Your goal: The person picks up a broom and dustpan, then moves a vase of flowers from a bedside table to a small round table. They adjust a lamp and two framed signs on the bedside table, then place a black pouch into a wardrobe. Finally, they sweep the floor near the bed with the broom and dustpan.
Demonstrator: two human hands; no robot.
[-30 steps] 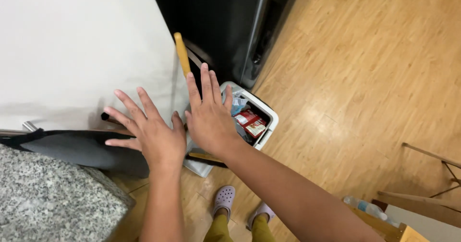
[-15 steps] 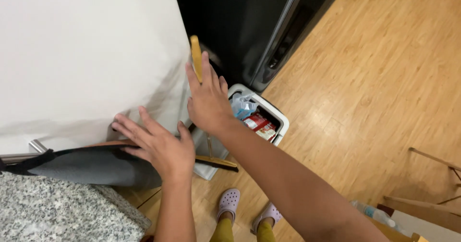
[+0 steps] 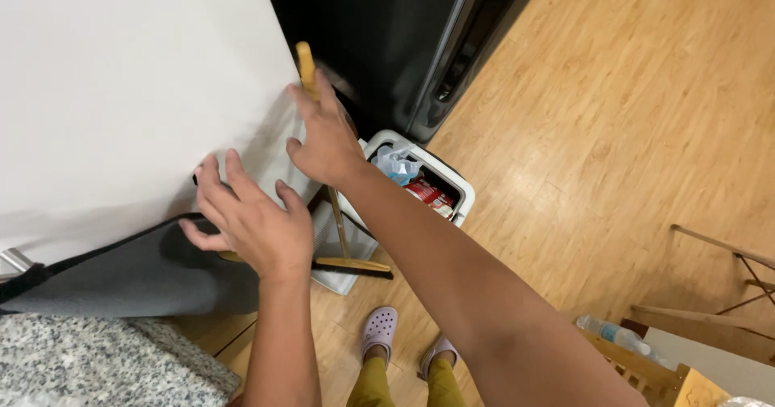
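Right hand point(image 3: 327, 136) grasps broom point(image 3: 307, 61) handle (propped by wall); left hand point(image 3: 250, 221) released, fingers spread near grey mat point(image 3: 121, 274).

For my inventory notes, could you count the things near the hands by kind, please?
Brooms: 1, broom, right hand on its handle
Bins: 1, bin
Mats: 1, grey mat by left hand
Bottles: 1, bottle
Clogs: 2, clogs
Total: 6
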